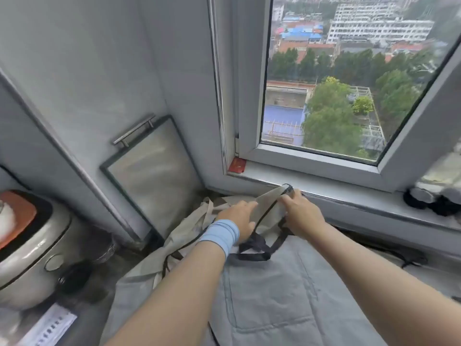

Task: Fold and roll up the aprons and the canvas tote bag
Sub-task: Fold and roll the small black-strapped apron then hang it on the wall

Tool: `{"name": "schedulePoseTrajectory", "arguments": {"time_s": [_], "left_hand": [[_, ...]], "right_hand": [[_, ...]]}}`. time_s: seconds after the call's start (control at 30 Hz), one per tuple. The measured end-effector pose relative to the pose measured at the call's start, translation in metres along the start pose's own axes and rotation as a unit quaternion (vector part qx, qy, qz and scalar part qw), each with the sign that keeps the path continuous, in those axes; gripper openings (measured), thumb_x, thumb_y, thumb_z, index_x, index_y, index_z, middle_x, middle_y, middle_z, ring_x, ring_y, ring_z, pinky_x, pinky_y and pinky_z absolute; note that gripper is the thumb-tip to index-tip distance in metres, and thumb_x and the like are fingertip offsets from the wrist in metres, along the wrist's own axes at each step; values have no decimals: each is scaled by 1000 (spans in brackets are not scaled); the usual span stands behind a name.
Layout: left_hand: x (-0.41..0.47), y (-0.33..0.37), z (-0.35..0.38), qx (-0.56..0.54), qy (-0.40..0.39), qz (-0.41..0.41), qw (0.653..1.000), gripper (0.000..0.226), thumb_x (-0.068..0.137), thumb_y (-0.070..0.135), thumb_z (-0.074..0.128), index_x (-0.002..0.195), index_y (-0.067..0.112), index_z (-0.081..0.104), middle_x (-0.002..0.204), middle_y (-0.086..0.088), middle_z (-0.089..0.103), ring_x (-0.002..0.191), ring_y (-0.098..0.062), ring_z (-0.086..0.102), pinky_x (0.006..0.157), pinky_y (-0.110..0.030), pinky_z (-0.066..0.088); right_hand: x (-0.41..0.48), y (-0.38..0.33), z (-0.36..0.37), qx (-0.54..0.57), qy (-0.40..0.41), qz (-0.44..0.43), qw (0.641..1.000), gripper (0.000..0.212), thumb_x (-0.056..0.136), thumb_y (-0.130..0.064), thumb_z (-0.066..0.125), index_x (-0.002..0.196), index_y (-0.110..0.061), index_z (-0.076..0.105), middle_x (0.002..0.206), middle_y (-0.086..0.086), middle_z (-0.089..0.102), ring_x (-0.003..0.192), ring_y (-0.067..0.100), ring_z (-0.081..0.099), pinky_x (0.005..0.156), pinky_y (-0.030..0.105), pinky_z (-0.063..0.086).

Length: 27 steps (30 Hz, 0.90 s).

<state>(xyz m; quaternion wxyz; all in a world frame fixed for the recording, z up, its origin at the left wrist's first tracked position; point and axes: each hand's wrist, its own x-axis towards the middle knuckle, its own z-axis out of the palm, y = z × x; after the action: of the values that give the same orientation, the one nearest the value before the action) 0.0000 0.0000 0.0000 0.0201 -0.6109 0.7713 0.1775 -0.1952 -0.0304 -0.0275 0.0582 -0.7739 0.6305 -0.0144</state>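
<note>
A grey apron (274,300) with a stitched pocket lies flat on the counter in front of me. Over its far end lies a beige cloth piece (184,236) with black trim and black straps (259,248). My left hand (239,221), with a light blue wristband, holds the beige cloth from the left. My right hand (301,213) pinches a raised corner of the same beige cloth near the window sill. Whether the beige piece is an apron or the tote bag I cannot tell.
A window sill (349,196) runs along the far edge, with a window frame above it. A framed tray (149,171) leans against the wall. A rice cooker (27,248) stands at the left. Dark blurred objects (434,198) sit on the sill at right.
</note>
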Motion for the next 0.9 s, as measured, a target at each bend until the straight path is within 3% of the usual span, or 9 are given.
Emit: {"name": "schedulePoseTrajectory", "arguments": {"time_s": [0.07,0.2,0.3,0.37,0.43,0.53,0.67,0.8,0.9], "left_hand": [[18,2,3,-25,-5,-19,999,51,96,32,48,144,32,32,146,5,40,125,-25,50,99,-42,45],[52,-1,15,-34,-8,-40,999,40,95,31,49,134,30,41,138,5,47,117,-25,54,94,-44,48],[74,-1,22,-53,15,-39,998,38,93,35,52,129,29,43,132,4,49,114,-23,54,91,-44,49],[82,2,24,-63,46,-43,996,44,89,43,56,128,28,41,130,4,48,115,-22,53,88,-43,50],[92,9,25,-68,68,-56,994,61,82,54,62,129,27,36,131,3,43,117,-22,49,86,-44,51],[100,22,22,-58,84,-84,991,76,75,52,68,133,24,28,130,1,39,118,-24,45,83,-44,51],[105,17,5,-3,91,-78,993,42,82,14,55,122,21,41,122,-3,47,113,-29,50,82,-41,47],[115,-9,-23,81,64,-100,990,23,88,20,48,104,23,64,107,-3,65,98,-26,62,74,-33,45],[127,-16,-44,198,38,-110,973,28,90,29,48,112,21,65,115,-3,60,105,-23,58,74,-32,44]], "right_hand": [[23,10,-2,-53,34,-31,998,60,78,-7,65,131,-25,44,133,9,37,102,34,57,63,38,47],[64,17,2,-166,7,-77,983,72,83,-1,57,145,-28,33,154,12,25,91,31,63,55,34,37],[81,16,9,-186,7,-87,979,40,87,-2,53,124,-18,53,125,8,53,82,29,65,54,33,40],[87,11,11,-153,18,-76,985,24,90,-6,47,109,-16,58,101,3,58,78,29,63,54,31,37],[90,8,9,-98,38,-61,993,20,93,-15,43,103,-17,60,92,2,60,68,29,54,51,28,31],[88,8,-6,-73,67,-71,992,20,93,-26,41,94,-19,59,88,0,65,70,31,57,52,28,30],[90,27,-31,-33,83,-40,995,14,90,-28,43,82,-18,49,89,3,65,84,31,61,59,32,35],[91,50,-46,6,59,32,998,10,90,-24,45,94,-16,49,96,4,61,91,30,59,65,33,37],[95,54,-57,-41,70,53,995,10,90,-16,49,96,-14,56,102,6,59,86,32,60,64,33,41]]}}
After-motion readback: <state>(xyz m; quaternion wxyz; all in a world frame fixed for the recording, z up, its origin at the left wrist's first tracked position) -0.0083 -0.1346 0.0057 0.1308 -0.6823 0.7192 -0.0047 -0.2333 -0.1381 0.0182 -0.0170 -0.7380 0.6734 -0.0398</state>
